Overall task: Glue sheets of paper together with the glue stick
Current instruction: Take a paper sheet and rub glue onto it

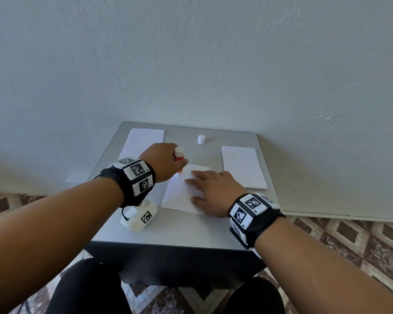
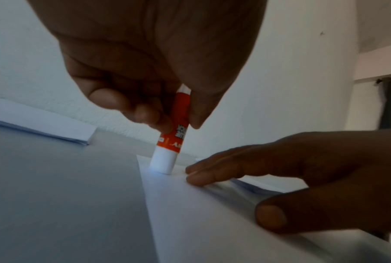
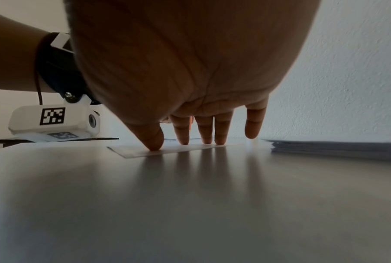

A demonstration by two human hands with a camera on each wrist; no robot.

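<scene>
left hand (image 2: 145,74) pinches the glue stick (image 2: 172,135) upright, thumb against fingers, its tip on the far left corner of the sheet (image 1: 182,196) at the middle of the table (image 1: 179,232), likely to start a line of glue. right hand (image 1: 213,191) lies flat, fingers straight and spread, pressing the sheet so it cannot slide. cap (image 1: 201,139) stands apart.

The glue stick (image 1: 179,157) was orange-red with white ends; its cap (image 1: 201,139) and the sheets (image 1: 183,193) were white. The counter (image 1: 179,232) was grey, the floor (image 1: 354,241) brown-and-cream diamond-patterned.
</scene>
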